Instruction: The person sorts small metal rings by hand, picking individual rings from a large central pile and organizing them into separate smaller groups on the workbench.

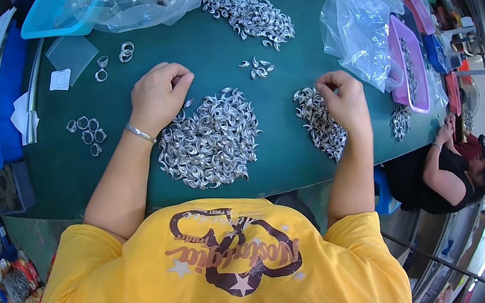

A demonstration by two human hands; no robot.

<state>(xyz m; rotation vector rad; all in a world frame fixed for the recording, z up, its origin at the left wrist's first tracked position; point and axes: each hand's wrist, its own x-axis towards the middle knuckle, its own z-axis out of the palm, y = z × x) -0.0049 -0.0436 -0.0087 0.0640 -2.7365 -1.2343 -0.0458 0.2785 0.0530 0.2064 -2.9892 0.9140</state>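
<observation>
On the table [67,174], the big ring pile [210,141] lies near the front edge, a smaller pile [318,123] to its right, another pile [249,15] behind, the basket [56,12] at the far left corner.

Bright, even overhead light, faint soft shadows, glints on metal, sharp centre, strong fisheye bending, black vignetted rim.

Workshop: heaped metal parts [210,141], bins [411,68]

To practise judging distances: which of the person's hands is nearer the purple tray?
Right. The right hand sits just left of the purple tray; the left hand is far across the green table.
</observation>
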